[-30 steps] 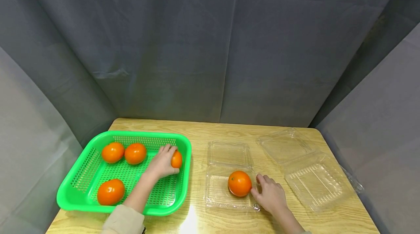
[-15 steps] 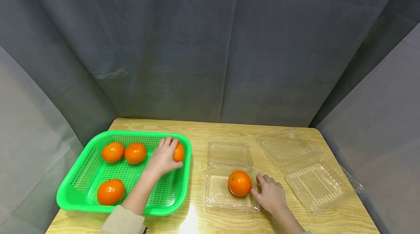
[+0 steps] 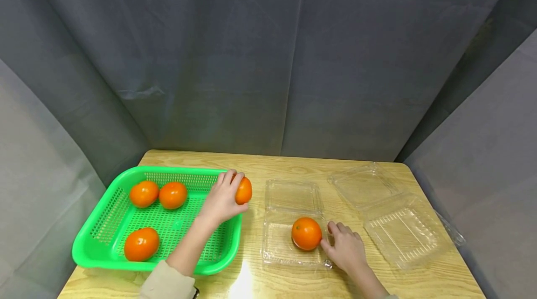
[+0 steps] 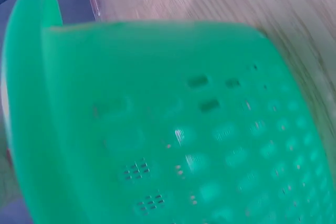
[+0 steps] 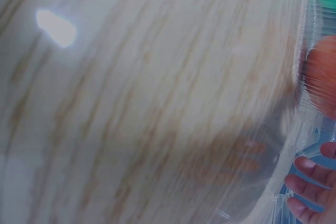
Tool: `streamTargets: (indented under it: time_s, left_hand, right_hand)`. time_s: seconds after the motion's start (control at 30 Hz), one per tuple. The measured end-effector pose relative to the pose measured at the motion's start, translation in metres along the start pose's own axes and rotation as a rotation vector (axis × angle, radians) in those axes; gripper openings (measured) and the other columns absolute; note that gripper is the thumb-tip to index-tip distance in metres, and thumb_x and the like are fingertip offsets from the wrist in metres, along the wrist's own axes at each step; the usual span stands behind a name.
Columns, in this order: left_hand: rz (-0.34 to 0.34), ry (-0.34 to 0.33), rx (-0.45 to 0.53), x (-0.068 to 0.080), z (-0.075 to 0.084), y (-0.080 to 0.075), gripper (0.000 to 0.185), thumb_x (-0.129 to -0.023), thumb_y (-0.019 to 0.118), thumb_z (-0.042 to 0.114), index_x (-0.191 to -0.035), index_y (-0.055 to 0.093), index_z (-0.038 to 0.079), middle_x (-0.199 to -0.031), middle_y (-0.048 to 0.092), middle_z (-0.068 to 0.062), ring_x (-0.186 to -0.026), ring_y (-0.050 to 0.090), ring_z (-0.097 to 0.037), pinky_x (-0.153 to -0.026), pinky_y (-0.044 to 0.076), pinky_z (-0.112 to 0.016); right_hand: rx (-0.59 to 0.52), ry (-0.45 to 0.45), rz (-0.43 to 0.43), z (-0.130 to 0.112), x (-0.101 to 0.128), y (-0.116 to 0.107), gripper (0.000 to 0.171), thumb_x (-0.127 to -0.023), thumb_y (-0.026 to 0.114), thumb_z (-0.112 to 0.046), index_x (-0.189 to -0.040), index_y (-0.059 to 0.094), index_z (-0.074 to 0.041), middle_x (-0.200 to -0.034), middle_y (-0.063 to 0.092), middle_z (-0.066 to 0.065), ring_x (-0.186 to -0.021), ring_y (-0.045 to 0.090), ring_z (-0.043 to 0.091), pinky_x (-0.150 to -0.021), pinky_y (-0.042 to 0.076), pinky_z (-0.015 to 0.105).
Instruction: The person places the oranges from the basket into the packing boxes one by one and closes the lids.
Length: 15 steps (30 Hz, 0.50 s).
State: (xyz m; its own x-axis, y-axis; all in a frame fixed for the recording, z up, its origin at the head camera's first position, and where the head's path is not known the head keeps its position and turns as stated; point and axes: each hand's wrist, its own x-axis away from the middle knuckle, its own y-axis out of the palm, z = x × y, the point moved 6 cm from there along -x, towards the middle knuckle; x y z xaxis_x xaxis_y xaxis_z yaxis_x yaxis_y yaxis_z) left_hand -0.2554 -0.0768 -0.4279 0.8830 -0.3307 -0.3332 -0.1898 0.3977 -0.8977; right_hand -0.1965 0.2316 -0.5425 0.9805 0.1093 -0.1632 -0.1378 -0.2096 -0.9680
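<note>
My left hand [image 3: 222,200] grips an orange [image 3: 244,190] over the right rim of the green plastic basket [image 3: 236,238]. In the left wrist view only the perforated basket wall [image 4: 147,66] and some table show; hand and fruit are hidden there. A second orange [image 3: 306,234] sits in the front half of an opened clear plastic clamshell box [image 3: 273,248]. Just right of that orange lies my right hand [image 3: 347,248], fingers relaxed, thumb tip right at the fruit's side. Its fingers [image 5: 310,187] appear at the lower right of the right wrist view, below the orange [image 5: 323,77].
Several more oranges, such as one at the front left [image 3: 141,244], lie in the basket. Another opened clear clamshell box [image 3: 402,234] stands at the right of the wooden table [image 3: 256,164]. Grey curtains [image 3: 235,66] enclose the back and sides.
My left hand has lifted the orange from inside the basket and carried it up and right, over the rim. The right hand and the boxed orange have stayed put.
</note>
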Motion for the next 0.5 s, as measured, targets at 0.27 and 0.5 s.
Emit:
streamTargets:
  time_s: [0.27,0.5]
  left_hand:
    - [0.016,0.06,0.034,0.0,0.022,0.009,0.067,-0.063,0.072,0.032,-0.121,0.049,0.009,-0.118,0.045,-0.01,-0.104,0.043,-0.026,-0.08,0.047,-0.039]
    - [0.012,0.124,0.043,0.003,0.04,0.021,0.068,-0.063,0.075,0.033,-0.12,0.049,0.009,-0.119,0.046,-0.011,-0.107,0.044,-0.027,-0.08,0.048,-0.038]
  right_hand:
    - [-0.003,0.006,-0.021,0.0,-0.001,0.0,0.03,-0.076,0.062,-0.038,-0.094,0.055,-0.015,-0.084,0.055,0.002,-0.074,0.053,0.02,-0.062,0.043,0.038]
    - [-0.012,-0.003,0.017,0.0,0.0,0.001,0.029,-0.074,0.063,-0.037,-0.092,0.055,-0.015,-0.083,0.055,0.0,-0.074,0.053,0.019,-0.062,0.043,0.038]
